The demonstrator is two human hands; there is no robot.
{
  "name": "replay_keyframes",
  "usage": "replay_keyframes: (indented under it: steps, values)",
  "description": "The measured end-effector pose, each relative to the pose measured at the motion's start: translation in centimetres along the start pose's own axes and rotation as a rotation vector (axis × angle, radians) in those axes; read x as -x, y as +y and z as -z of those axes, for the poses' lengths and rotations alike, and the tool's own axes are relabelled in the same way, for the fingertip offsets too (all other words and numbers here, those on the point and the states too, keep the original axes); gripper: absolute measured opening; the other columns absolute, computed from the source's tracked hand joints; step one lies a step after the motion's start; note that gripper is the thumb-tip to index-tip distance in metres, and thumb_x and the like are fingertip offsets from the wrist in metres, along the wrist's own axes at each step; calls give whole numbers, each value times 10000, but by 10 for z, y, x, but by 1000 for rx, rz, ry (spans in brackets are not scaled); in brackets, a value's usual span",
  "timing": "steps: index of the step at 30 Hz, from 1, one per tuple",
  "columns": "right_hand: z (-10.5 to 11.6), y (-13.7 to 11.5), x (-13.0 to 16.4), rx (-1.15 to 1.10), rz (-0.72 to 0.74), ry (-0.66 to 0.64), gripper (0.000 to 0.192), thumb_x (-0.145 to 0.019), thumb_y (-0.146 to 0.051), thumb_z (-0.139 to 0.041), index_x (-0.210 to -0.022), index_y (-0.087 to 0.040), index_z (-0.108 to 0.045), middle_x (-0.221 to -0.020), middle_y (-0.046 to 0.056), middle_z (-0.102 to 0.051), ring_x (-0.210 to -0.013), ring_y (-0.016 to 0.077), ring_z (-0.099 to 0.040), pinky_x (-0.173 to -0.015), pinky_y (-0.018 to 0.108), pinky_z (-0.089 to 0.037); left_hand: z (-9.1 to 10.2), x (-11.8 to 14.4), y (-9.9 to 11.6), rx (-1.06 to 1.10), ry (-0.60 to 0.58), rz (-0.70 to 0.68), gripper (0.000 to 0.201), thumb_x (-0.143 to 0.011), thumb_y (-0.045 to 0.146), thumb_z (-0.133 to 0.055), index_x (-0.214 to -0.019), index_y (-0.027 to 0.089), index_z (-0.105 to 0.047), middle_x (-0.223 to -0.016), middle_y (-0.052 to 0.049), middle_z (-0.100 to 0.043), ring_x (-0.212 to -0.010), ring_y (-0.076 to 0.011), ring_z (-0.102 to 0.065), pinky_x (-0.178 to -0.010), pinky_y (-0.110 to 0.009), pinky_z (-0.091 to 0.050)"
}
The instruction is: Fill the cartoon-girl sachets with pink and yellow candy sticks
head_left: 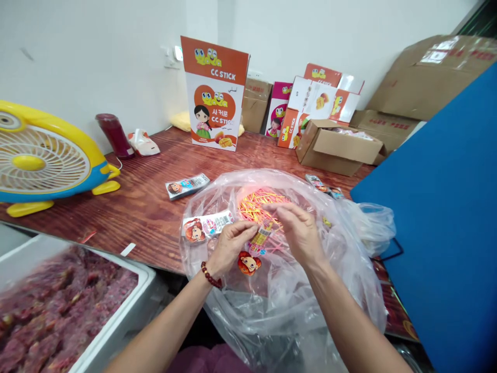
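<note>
My left hand (233, 243), with a beaded bracelet at the wrist, pinches the upper edge of a small clear printed packet (249, 263). The packet shows a red-haired cartoon face and a yellow label. Just right of it, my right hand (301, 233) has its fingers stretched toward the packet's top; I see nothing held in it. Beyond my hands lies a pile of thin orange and pink sticks (258, 204) in a large clear plastic bag (272, 178). A stack of similar flat packets (207, 225) rests left of the pile.
A white foam box (145, 282) of reddish contents stands at lower left, near a yellow fan (29, 163). Another packet stack (187, 186) lies on the wooden table (155, 176). Behind are a printed carton (215, 93) and an open cardboard box (330, 150). A blue panel (438, 207) borders the right.
</note>
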State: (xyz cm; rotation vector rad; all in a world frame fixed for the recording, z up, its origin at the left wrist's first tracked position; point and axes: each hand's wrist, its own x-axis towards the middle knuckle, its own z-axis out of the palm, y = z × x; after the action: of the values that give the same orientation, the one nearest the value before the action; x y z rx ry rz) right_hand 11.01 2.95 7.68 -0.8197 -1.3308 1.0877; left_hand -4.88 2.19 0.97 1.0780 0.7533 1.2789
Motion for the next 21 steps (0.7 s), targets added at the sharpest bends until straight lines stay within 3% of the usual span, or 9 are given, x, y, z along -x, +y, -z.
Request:
replay_keyframes:
  steps: [2,5,9,12,15,18,21]
  values:
    - [0,-11,-5,-156,67,89,87,-846,-306,-638,-869,-256,-705,-848,12,-693,-902,188,-652,-920,395,-492,3,0,1,52,39,-12,205,-770,343,-738,-871,170,-777,-855,-52,-723,-795,-166,-615,-777,-292,-475]
    - [5,-18,-7,-288,89,183,105,-817,-353,-684,-833,-268,-624,-697,-27,-545,-715,142,-586,-731,315,-520,8,-4,3,77,25,-11,189,-759,330,-746,-861,175,-786,-865,-63,-734,-809,-175,-626,-797,-308,-483]
    - [14,4,5,-147,-72,149,195,-826,-415,-676,-856,-237,-601,-601,-62,-379,-467,74,-319,-433,208,-288,11,-10,7,107,27,-34,172,-759,315,-743,-852,176,-786,-852,-58,-732,-787,-166,-623,-780,-303,-480]
    - [14,31,17,37,-185,30,295,-775,-439,-716,-963,-234,-617,-582,-77,-356,-461,74,-264,-423,211,-228,8,-10,8,55,12,-20,182,-769,321,-735,-853,166,-782,-837,-57,-727,-774,-163,-617,-752,-291,-474]
    - [10,48,22,146,-228,-44,263,-729,-427,-749,-771,-210,-606,-584,-61,-401,-512,88,-339,-464,223,-288,3,-8,6,55,20,-23,178,-774,324,-732,-855,172,-775,-845,-45,-722,-787,-157,-614,-757,-279,-473]
    - [6,53,21,157,-238,24,385,-744,-450,-726,-580,-199,-483,-531,-61,-362,-493,84,-312,-453,230,-266,1,-5,4,58,24,23,210,-753,311,-754,-921,184,-762,-895,-36,-722,-828,-155,-620,-771,-269,-475]
    - [7,54,19,139,-247,76,458,-737,-448,-729,-537,-202,-398,-493,-74,-305,-461,66,-234,-429,232,-193,2,-2,2,-31,-48,140,221,-726,307,-772,-875,146,-743,-810,-27,-695,-720,-133,-596,-677,-251,-461]
